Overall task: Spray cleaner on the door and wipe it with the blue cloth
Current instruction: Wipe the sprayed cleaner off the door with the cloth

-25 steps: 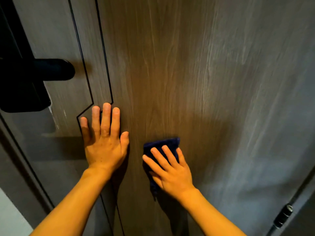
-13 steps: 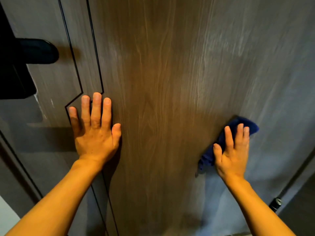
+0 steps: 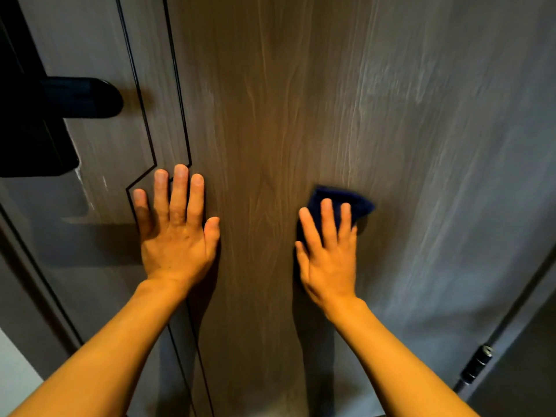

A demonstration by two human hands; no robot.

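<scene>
At the far left a black door handle (image 3: 81, 97) sticks out from a dark lock plate (image 3: 27, 115). Two thin black lines (image 3: 180, 121) run down the door (image 3: 270, 100) and bend like a step. The left hand (image 3: 174, 233) lies flat on the door with its fingers spread, holding nothing, and its fingertips touch those lines. The door is grey-brown with wavy wood marks, warmer in the middle and greyer to the right. The right hand (image 3: 329, 257) presses the blue cloth (image 3: 358, 206) flat against the door. Low on the right sits a dark hinge (image 3: 477, 364).
</scene>
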